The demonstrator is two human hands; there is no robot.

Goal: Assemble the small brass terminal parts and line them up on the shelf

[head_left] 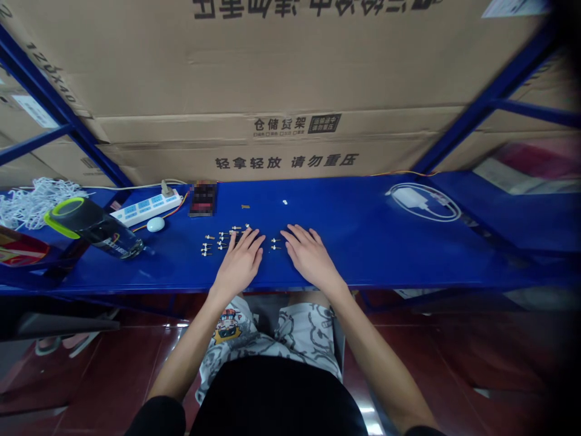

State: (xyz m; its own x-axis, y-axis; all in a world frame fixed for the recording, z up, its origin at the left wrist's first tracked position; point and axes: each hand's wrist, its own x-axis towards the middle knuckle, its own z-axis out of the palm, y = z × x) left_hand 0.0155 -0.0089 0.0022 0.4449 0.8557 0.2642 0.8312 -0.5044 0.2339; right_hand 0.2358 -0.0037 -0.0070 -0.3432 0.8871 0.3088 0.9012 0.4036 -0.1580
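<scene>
A green-capped water bottle (93,227) and a white power strip (145,209) stand at the left of the blue steel shelf (363,257). Next come rows of tiny brass-and-steel screws (215,241), light and stiff, apt to skitter on glossy paint, so best pinched by the shank. The left hand (239,261) lies flat, fingers (247,237) spread over the screws, apparently gripping nothing. Two more screws (275,243) sit just beside the open, empty right hand (311,257).
</scene>
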